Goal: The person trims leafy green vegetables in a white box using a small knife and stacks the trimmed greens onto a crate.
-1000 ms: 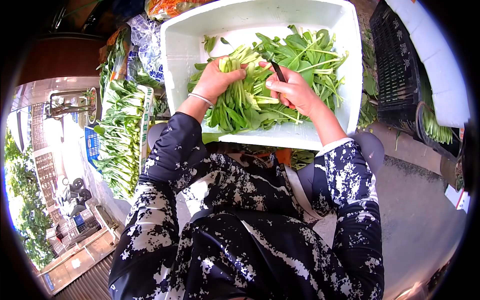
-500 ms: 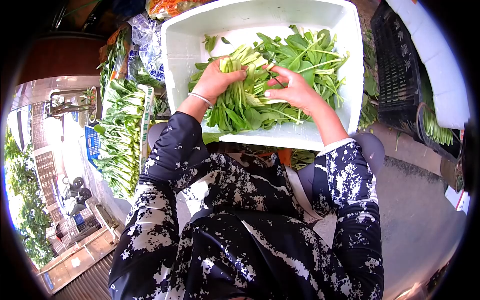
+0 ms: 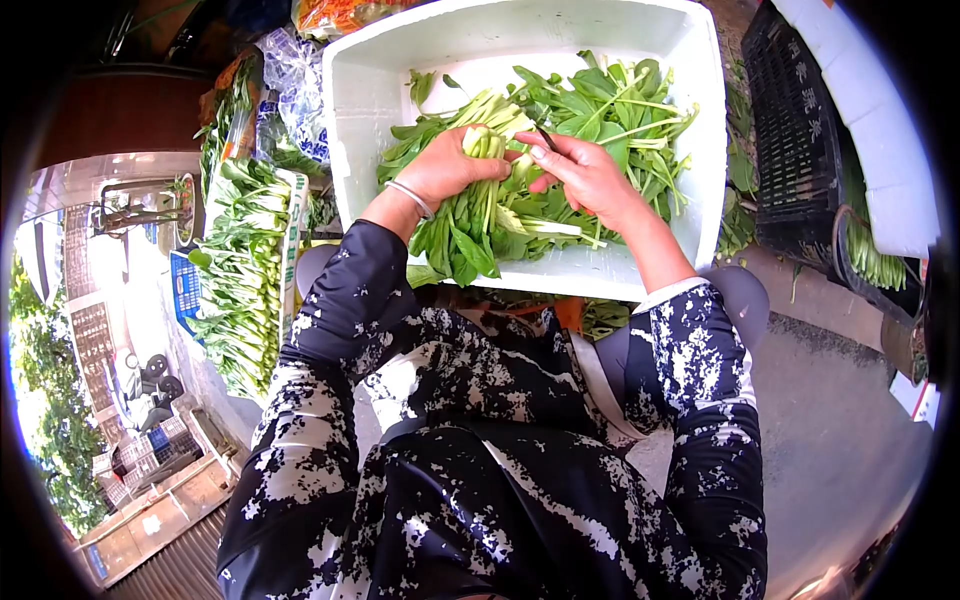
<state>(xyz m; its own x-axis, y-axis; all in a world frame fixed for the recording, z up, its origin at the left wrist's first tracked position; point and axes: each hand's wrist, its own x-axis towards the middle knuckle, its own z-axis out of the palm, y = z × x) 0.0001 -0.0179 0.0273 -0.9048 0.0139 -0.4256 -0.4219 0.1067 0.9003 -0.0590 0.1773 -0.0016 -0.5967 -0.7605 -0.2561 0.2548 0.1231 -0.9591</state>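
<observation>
My left hand (image 3: pixel 440 172) is closed around a bunch of leafy greens (image 3: pixel 465 228). The pale cut stem ends stick up past the thumb, while the leaves hang toward the near wall of the white foam box (image 3: pixel 352 110). Close by on the right, my right hand (image 3: pixel 592 180) has its fingers bent around a thin dark tool (image 3: pixel 546 138), too small to name surely. Its fingertips are beside the stem ends; whether they touch them I cannot tell. Loose leafy greens (image 3: pixel 625 105) lie in the box under and beyond both hands.
Left of the box, stacked greens (image 3: pixel 245 280) lie near a blue basket (image 3: pixel 186 285) and a clear printed plastic bag (image 3: pixel 298 95). On the right stand a black crate (image 3: pixel 795 130) and a white foam slab (image 3: pixel 880 120). Grey floor (image 3: pixel 820 420) shows at lower right.
My left hand has shifted slightly right with the bunch, turning it a little. My right hand has drawn its fingers in and moved the dark tool up near the stem tops.
</observation>
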